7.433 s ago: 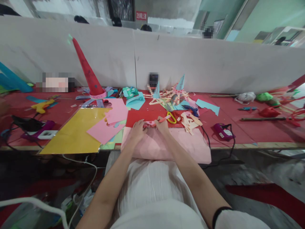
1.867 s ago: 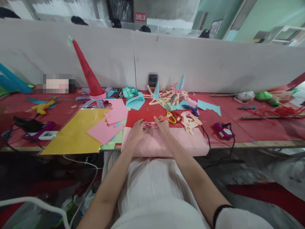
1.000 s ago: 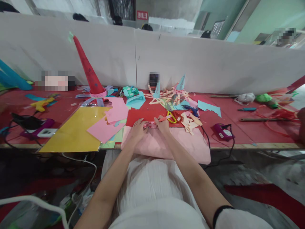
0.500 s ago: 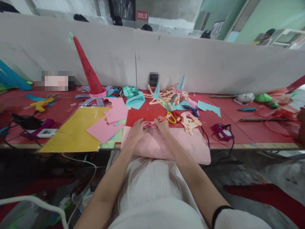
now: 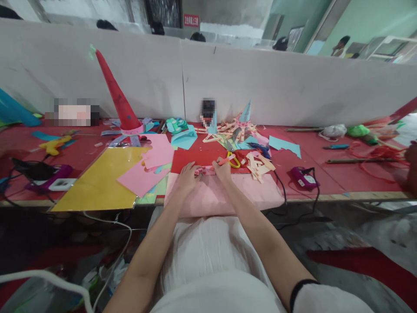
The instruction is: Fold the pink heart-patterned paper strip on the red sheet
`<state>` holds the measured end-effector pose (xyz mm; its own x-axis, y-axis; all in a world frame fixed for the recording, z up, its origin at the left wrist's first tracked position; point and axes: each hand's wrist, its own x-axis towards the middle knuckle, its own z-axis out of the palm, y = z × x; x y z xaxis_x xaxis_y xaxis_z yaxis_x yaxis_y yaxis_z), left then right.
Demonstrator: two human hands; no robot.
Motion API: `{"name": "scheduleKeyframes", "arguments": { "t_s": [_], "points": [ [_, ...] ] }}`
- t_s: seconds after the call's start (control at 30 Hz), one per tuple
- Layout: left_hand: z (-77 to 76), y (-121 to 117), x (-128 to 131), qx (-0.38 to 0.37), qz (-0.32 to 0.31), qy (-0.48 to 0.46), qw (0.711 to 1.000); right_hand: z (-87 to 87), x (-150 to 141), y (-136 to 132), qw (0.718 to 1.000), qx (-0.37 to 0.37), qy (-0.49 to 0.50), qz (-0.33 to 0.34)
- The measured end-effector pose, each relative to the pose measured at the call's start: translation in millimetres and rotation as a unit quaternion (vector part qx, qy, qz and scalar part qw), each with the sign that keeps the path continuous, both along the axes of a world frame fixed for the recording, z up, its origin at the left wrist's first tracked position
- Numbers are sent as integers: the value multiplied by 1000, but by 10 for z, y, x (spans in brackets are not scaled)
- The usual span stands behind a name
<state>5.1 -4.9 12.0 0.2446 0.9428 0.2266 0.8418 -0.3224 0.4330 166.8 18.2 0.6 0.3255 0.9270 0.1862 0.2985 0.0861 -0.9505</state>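
A: Dead centre, the patterned strip [image 5: 207, 170], pink with red marks, lies between the two hands, along the line where a red sheet [image 5: 185, 157] meets a pink pad [image 5: 224, 195].

B: And the right hand [image 5: 223, 171] has its fingers clamped round a coral pen [image 5: 225, 161], slanted, far end towards the yellow-handled scissors [image 5: 234, 161]!

A: Left hand [image 5: 187, 174] on the strip's other end, fingers down. Pinched or merely pressed? I can't tell from here.

B: Moving out: loose paper strips [image 5: 259, 167] beside the scissors, cut pink paper [image 5: 140, 182] and a big yellow sheet [image 5: 100, 180] off to the left, all on a table [image 5: 342, 179] covered in red.

A: Further back, a tall red cone [image 5: 117, 98] leans left, small blue cones [image 5: 246, 113] stand to the right of it, and a white partition [image 5: 276, 78] runs behind.

B: Over the top, dark heads [image 5: 197, 37], a red sign [image 5: 191, 20], and a pale green wall [image 5: 384, 17] upper right.

A: Changes?

B: Yes! Against half a second ago, the person [image 5: 340, 45] by that wall has shifted left.

A: And at the right edge, what looks like another person's hand [image 5: 412, 165], blurred, has come in near the red strands [image 5: 384, 153] since seven seconds back.

B: Working hands, strip and pen: practically unmoved!
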Motion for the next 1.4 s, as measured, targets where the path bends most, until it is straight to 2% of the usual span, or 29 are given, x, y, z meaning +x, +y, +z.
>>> {"name": "scheduleKeyframes", "arguments": {
  "t_s": [0.23,0.7,0.87,1.13,1.4],
  "points": [
    [-26,3,-3,15,-6,-5,1000,-27,-2,-5,1000,17,-20,9],
    [-49,24,-13,17,-18,0,1000,6,-18,-36,997,33,-64,-16],
    [-61,27,-13,17,-16,-3,1000,-2,-13,-28,998,19,-51,-20],
    [-32,8,9,10,-11,0,1000,108,-38,-95,1000,-10,20,14],
    [-7,-23,8,9,-12,-5,1000,-21,19,-11,1000,-6,-1,24]
  ]
}}
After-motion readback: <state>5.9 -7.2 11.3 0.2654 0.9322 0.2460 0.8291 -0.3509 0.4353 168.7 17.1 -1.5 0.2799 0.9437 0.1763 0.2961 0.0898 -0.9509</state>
